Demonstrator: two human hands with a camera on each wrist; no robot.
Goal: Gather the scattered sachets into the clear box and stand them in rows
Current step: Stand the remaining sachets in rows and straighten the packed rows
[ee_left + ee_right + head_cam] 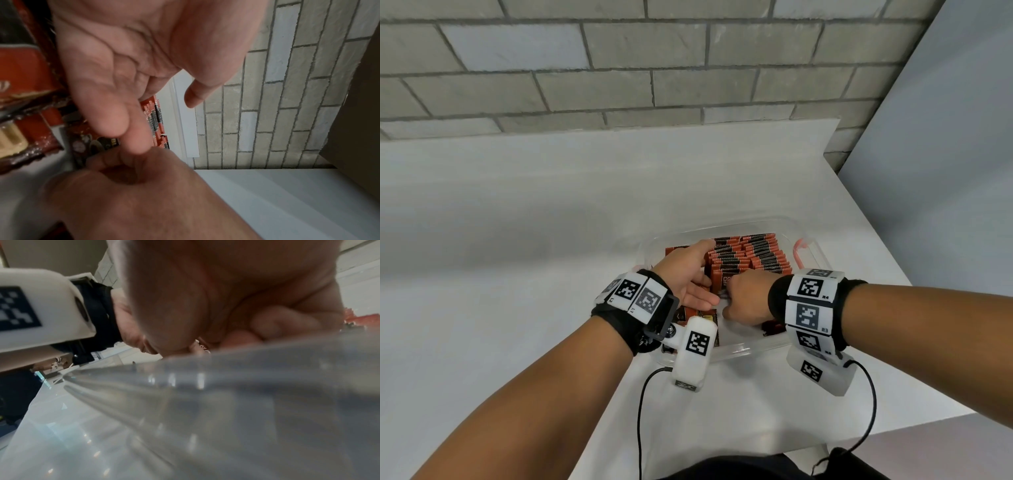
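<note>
A clear box (739, 353) sits on the white table, holding rows of upright orange-and-black sachets (756, 255). My left hand (685, 270) is inside the box, its straight fingers lying flat against the left side of the nearest row. In the left wrist view the palm (123, 65) is open beside sachet edges (158, 120). My right hand (746, 298) reaches in at the front, fingers curled downward and pinching a sachet that is mostly hidden; a bit of wrapper (202, 346) shows at its fingertips. Loose sachets (688, 313) lie flat on the box floor.
The box carries a pink latch (799, 251) on its right side. The table's right edge (876, 222) runs close beside the box, and a brick wall (654, 85) stands behind. Black cables (869, 404) hang from both wrist cameras over the near table.
</note>
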